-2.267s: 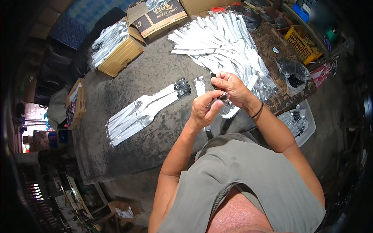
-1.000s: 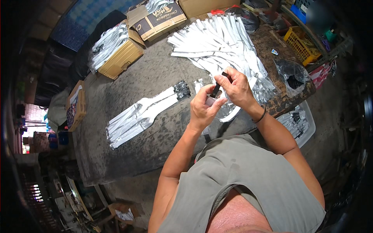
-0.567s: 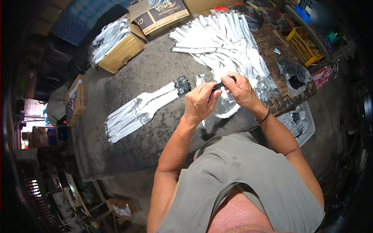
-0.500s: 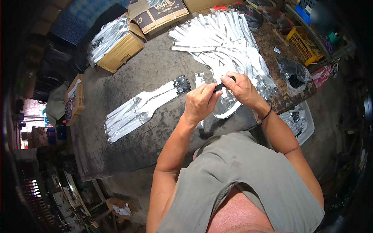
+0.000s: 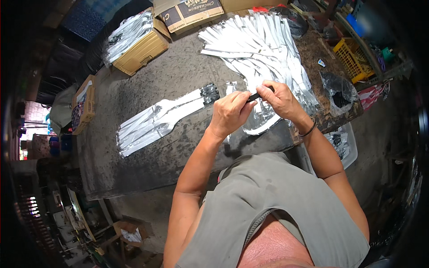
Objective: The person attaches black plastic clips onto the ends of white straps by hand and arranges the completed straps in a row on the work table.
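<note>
Both of my hands are closed, thumbs toward each other, over the table's near edge. Between them runs a short black bar-shaped piece (image 5: pixel 254 97), gripped at one end by my left hand (image 5: pixel 231 110) and at the other by my right hand (image 5: pixel 281 100). A curved white strip (image 5: pixel 263 127) in clear plastic shows below my right hand; whether it joins the black piece is hidden. Left of my hands lies a bundle of white strips (image 5: pixel 156 120) in clear plastic, their black ends toward me. Beyond my hands a large heap of white strips (image 5: pixel 259 47) fans out.
The dark worn table (image 5: pixel 120 178) carries a cardboard box (image 5: pixel 140 58) full of wrapped strips at the far left. Another carton (image 5: pixel 192 15) stands behind. On the right are a clear bag with black contents (image 5: pixel 338 91), a yellow crate (image 5: pixel 353 60) and a low white tub (image 5: pixel 351 156).
My hands keep their grip on the black piece, which is tilted slightly differently and shows a bit more. The view has shifted slightly; the bundle and heap lie as before.
</note>
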The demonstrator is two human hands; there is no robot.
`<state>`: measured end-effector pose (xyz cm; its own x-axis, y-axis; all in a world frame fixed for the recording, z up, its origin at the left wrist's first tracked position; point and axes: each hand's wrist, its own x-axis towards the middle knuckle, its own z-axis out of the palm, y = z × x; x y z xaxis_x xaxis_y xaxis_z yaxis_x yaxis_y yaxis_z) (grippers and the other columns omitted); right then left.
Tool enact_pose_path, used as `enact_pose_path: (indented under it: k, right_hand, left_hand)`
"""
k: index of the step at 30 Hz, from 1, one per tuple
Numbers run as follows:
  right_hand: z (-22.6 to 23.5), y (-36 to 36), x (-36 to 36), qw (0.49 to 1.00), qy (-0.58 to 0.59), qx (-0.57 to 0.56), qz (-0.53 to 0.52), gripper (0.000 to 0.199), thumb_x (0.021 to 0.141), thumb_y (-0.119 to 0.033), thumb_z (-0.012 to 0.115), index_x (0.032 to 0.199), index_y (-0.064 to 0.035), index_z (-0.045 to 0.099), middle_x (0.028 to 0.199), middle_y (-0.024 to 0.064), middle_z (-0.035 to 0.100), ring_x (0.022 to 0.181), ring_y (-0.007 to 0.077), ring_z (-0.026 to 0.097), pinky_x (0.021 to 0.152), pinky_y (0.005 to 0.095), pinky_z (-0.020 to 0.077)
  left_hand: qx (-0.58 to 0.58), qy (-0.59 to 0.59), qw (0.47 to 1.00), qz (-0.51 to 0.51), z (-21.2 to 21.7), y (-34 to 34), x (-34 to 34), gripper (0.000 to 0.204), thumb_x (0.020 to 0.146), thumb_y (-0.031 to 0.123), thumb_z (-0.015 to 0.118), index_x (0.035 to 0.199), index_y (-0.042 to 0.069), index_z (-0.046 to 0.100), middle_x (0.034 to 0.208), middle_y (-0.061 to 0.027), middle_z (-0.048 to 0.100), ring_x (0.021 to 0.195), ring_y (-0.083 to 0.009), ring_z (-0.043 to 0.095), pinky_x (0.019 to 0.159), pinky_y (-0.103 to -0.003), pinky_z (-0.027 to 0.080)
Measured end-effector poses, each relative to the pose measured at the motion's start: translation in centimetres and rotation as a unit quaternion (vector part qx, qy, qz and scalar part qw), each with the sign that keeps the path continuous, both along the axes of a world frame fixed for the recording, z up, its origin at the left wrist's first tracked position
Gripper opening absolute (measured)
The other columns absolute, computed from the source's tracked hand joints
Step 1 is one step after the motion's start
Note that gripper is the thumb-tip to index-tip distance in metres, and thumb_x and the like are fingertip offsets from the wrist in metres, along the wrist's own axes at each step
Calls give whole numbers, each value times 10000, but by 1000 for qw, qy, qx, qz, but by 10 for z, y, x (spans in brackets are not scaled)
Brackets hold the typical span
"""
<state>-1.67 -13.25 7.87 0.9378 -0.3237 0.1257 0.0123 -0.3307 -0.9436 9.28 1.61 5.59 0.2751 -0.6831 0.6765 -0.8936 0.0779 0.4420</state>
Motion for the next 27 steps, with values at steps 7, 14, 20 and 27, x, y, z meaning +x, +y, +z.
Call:
enact_pose_path:
  k: [7, 14, 20, 27]
  right_hand:
    - [-6, -3, 1, 1000, 6, 8, 0, 311, 913, -283, 518, 788, -5, 584, 591, 12, 507, 554, 82, 443, 513, 264, 380]
    - [2, -4, -1, 1000, 6, 0, 3, 314, 914, -292, 519, 790, -11, 584, 590, -3, 494, 554, 73, 430, 508, 255, 368]
    - [-6, -6, 1, 999, 4, 37, 0, 318, 916, -298, 521, 791, -12, 585, 595, -14, 488, 561, 64, 422, 507, 245, 360]
    - [-7, -8, 4, 997, -19, 68, -13, 317, 917, -297, 531, 786, -13, 583, 605, -32, 483, 574, 53, 425, 519, 229, 365]
  left_hand:
    - [-10, -6, 1000, -5, 1, 0, 2, 209, 726, 83, 701, 909, 31, 615, 743, -82, 621, 607, -224, 598, 539, -315, 484]
    - [-12, -21, 1000, 3, 6, -1, 0, 233, 716, 91, 710, 923, 32, 621, 760, -86, 633, 618, -228, 610, 545, -315, 493]
    - [2, -2, 1000, 23, 2, -2, -3, 223, 720, 121, 714, 900, 49, 603, 746, -67, 621, 629, -217, 606, 545, -314, 490]
    - [-21, 2, 1000, 19, 3, -3, -3, 419, 722, 219, 746, 1072, 62, 577, 769, -86, 620, 638, -229, 609, 576, -303, 503]
